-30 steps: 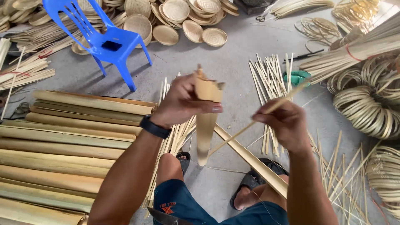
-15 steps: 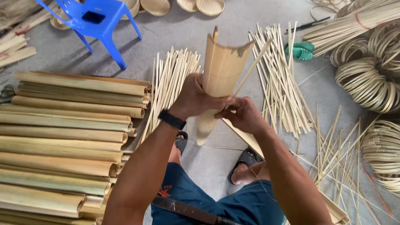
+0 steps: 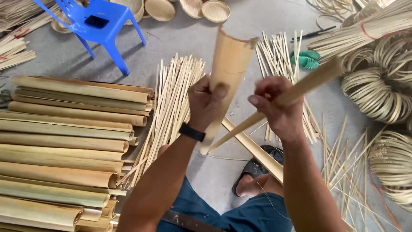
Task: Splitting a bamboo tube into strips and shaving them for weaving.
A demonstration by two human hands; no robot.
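While the left hand (image 3: 206, 101) grips a curved bamboo slab (image 3: 226, 73) held upright over the floor, the right hand (image 3: 274, 107) is closed around a thin bamboo strip (image 3: 300, 88), slanted, just beside it; split bamboo stack (image 3: 64, 141) lies left.

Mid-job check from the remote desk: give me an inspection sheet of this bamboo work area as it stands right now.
Surface: grey concrete floor, bare patches between piles.
Job's things: curved split bamboo section; long thin bamboo strip.
Clutter: stacked split bamboo halves, bundle of thin bamboo sticks, coiled bamboo strips, round woven baskets.
Grippers: left hand grips the section; right hand grips the strip.
Cables: nothing seen.
Surroundings: blue plastic chair, green sandals.
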